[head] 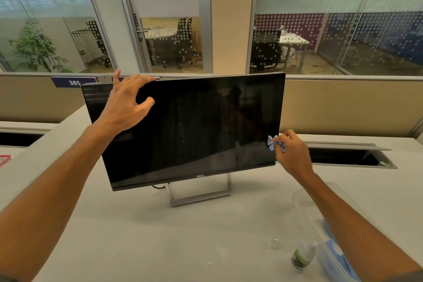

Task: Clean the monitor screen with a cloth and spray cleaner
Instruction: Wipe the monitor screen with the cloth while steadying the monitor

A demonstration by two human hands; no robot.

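Note:
A black monitor (194, 126) with a dark screen stands on a silver frame stand in the middle of the white desk (137, 236). My left hand (128, 103) rests on its top edge near the left corner, fingers over the rim and thumb in front of the screen. My right hand (293, 153) is closed on a small bunched blue cloth (272, 143) and presses it against the screen's lower right edge. A small spray bottle (302, 256) with a green label stands on the desk at the lower right, under my right forearm.
A clear plastic container (325, 247) holding blue cloths lies beside the bottle. A small clear cap (274, 243) sits on the desk nearby. An open cable slot (350, 158) runs behind the monitor on the right. Beige partitions and glass office walls stand behind.

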